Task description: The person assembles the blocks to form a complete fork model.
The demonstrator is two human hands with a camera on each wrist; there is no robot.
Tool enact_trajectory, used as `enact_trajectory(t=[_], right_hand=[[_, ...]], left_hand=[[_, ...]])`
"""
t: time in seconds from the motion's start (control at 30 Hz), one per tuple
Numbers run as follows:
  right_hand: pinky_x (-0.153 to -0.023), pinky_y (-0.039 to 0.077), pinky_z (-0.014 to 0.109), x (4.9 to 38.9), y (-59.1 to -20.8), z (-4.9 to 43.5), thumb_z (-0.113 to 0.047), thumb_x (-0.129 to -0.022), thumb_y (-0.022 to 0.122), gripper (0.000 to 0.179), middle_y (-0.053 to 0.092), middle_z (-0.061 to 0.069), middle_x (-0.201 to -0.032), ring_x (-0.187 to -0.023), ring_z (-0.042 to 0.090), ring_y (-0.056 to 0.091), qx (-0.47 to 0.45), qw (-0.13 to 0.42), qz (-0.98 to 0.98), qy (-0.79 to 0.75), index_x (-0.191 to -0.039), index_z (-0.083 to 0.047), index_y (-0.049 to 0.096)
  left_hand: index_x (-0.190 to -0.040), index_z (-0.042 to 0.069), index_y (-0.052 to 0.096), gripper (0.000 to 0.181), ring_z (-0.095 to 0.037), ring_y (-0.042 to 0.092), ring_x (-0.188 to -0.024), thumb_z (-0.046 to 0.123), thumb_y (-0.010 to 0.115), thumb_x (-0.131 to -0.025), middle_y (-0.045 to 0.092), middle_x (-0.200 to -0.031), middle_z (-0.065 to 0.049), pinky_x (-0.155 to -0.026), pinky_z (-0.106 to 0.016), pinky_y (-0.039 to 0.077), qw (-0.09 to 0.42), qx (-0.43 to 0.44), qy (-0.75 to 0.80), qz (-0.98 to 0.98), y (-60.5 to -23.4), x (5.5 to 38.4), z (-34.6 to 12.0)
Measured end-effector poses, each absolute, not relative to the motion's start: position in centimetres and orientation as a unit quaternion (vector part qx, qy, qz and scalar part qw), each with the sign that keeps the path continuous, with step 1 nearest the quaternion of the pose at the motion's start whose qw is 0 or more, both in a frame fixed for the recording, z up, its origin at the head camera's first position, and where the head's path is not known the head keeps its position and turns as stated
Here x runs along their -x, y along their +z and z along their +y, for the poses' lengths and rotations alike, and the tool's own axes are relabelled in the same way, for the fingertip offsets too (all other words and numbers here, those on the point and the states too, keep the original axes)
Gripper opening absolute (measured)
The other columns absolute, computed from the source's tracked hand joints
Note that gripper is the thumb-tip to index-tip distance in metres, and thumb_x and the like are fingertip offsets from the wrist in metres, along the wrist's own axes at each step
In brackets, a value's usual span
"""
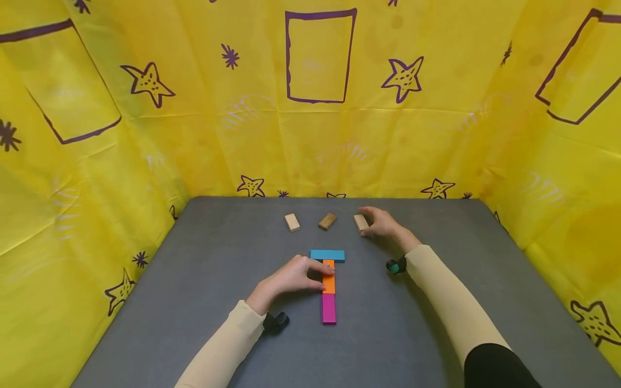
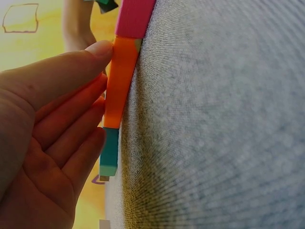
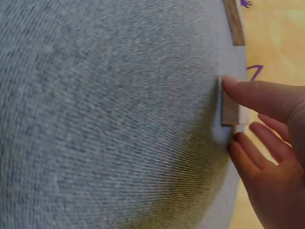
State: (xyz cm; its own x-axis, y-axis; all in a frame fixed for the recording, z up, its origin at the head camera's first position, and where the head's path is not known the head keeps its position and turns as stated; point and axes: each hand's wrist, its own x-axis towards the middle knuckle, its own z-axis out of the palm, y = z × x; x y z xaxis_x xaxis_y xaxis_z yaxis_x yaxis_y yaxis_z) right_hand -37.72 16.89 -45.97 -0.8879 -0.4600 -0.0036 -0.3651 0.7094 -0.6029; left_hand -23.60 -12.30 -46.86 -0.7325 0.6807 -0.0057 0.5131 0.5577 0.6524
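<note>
On the dark table, a blue block point(image 1: 327, 255) lies crosswise above an orange block point(image 1: 329, 285) and a magenta block point(image 1: 329, 310), which run end to end below it in a T. My left hand point(image 1: 293, 277) reaches in from the left, and its thumb and fingertips rest on the orange block, as the left wrist view also shows. At the back right, my right hand point(image 1: 383, 222) holds a light wooden block point(image 1: 360, 222) between thumb and fingers. The right wrist view shows the thumb on one edge of this block point(image 3: 230, 109), with the fingers around its far side.
Toward the back stand two more wooden blocks: a light one point(image 1: 292, 222) at the left and a darker brown one point(image 1: 327, 221) in the middle. Yellow patterned cloth point(image 1: 315, 145) encloses the grey tabletop point(image 1: 218, 242) at the back and both sides.
</note>
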Motion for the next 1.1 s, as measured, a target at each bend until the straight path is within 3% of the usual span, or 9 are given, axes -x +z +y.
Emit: enact_trajectory(t=[0.33,1.1], right_hand=[[-0.101,0.039,0.052,37.54,-46.76,17.02,-0.011,-0.08,0.076,0.067,0.046,0.023,-0.14,-0.126,0.039,0.044,0.214,0.078,0.917,-0.327,-0.139,-0.001,0.045],[-0.098,0.043,0.05,37.22,-47.1,17.05,-0.012,-0.08,0.076,0.064,0.05,0.024,-0.133,-0.12,0.039,0.049,0.212,0.05,0.929,-0.299,-0.137,-0.001,0.048]], left_hand=[[-0.121,0.026,0.066,0.04,-0.003,0.057,-0.113,0.031,0.074,-0.083,0.065,-0.117,0.017,-0.1,-0.031,0.045,0.128,-0.342,0.323,0.873,-46.77,23.65,-12.23],[-0.122,0.027,0.066,0.041,-0.001,0.056,-0.115,0.03,0.074,-0.082,0.064,-0.117,0.019,-0.101,-0.03,0.044,0.138,-0.339,0.324,0.873,-46.9,23.7,-12.19]])
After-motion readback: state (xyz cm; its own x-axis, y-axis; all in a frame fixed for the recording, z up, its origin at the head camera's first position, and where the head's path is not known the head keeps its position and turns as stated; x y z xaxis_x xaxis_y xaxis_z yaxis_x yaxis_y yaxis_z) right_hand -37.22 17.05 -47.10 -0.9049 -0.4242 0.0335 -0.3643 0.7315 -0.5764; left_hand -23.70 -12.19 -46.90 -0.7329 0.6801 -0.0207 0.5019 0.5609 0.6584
